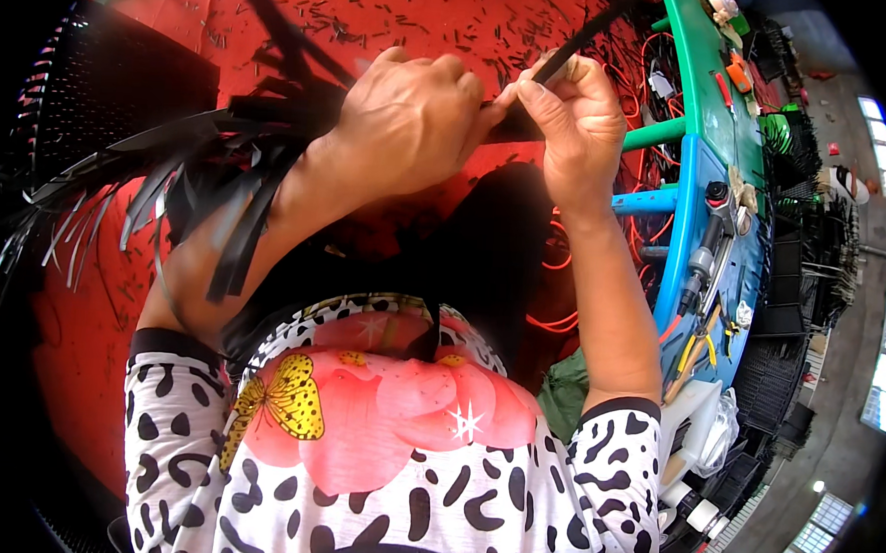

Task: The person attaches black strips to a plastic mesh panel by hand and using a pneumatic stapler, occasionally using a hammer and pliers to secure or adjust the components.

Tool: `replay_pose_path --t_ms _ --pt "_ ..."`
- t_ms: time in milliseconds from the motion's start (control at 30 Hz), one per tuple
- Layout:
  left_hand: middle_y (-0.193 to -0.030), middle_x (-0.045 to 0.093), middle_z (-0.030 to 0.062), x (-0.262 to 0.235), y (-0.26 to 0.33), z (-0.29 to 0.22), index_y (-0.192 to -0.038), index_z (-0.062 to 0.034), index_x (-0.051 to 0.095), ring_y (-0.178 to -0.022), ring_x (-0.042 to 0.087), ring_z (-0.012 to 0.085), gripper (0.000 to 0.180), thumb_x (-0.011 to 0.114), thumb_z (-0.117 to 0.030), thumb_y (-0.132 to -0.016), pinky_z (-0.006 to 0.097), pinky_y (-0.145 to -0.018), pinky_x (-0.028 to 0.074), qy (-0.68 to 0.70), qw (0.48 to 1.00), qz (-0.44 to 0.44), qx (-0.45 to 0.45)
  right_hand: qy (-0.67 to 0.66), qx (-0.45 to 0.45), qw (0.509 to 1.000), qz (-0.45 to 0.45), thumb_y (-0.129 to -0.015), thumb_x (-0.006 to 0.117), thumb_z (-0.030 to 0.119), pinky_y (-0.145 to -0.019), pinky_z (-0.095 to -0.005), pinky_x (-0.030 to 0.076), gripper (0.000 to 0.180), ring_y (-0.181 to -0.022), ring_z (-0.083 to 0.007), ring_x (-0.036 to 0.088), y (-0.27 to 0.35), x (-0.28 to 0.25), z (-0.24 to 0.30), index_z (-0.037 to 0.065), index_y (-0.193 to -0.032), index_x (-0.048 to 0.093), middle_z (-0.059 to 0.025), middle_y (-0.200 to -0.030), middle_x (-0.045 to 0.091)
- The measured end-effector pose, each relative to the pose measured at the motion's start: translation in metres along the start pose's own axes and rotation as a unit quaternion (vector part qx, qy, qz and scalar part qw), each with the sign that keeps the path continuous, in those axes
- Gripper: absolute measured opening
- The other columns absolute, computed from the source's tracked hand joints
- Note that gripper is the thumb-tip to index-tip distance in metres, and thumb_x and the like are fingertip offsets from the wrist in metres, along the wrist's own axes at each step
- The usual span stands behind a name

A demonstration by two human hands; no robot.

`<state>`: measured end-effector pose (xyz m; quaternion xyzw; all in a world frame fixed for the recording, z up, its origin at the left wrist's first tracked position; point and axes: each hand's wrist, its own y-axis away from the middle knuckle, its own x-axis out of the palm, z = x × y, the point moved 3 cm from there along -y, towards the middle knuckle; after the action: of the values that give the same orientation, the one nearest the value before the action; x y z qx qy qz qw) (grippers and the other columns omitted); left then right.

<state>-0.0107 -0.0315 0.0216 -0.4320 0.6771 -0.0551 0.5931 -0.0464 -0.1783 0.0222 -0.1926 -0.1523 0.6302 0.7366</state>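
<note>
Flat black strip point(582, 44): pinched in right hand point(584, 119), thumb against fingers. Left of strip: left hand point(406, 119), curled closed, contents indiscernible; farther left, black strip bundle point(283, 113).

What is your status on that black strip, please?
Right hand pinching black strip. Left hand curled shut close by, contents hidden. Bundle of strips overlapping left forearm.

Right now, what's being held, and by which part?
A black strip, pinched at its visible lower stretch between the right hand's thumb and fingers. Whether the left hand grips anything can't be told.
</note>
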Motion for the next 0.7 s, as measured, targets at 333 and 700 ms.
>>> replay_pose_path --t_ms 333,700 --pt "-0.068 0.055 0.0113 -0.005 0.012 -0.002 -0.076 -0.0043 0.054 -0.068 0.058 0.0328 0.018 0.066 -0.019 -0.076 0.043 -0.057 0.045 0.054 0.995 0.084 -0.015 -0.024 0.043 0.998 -0.037 -0.092 0.055 0.01 -0.058 -0.0231 0.044 0.015 -0.057 -0.0102 0.056 0.012 0.018 0.021 -0.001 -0.082 0.055 -0.004 -0.067 0.057" --pt "-0.07 0.054 0.0083 -0.001 0.024 -0.005 -0.077 -0.005 0.054 -0.068 0.059 0.0278 0.019 0.067 -0.019 -0.074 0.039 -0.057 0.047 0.017 0.999 0.027 0.017 0.17 -0.031 0.985 0.012 -0.091 0.056 0.01 -0.05 -0.022 0.04 0.017 -0.053 -0.0067 0.053 0.0 0.027 0.055 -0.001 -0.078 0.055 -0.0026 -0.059 0.058"
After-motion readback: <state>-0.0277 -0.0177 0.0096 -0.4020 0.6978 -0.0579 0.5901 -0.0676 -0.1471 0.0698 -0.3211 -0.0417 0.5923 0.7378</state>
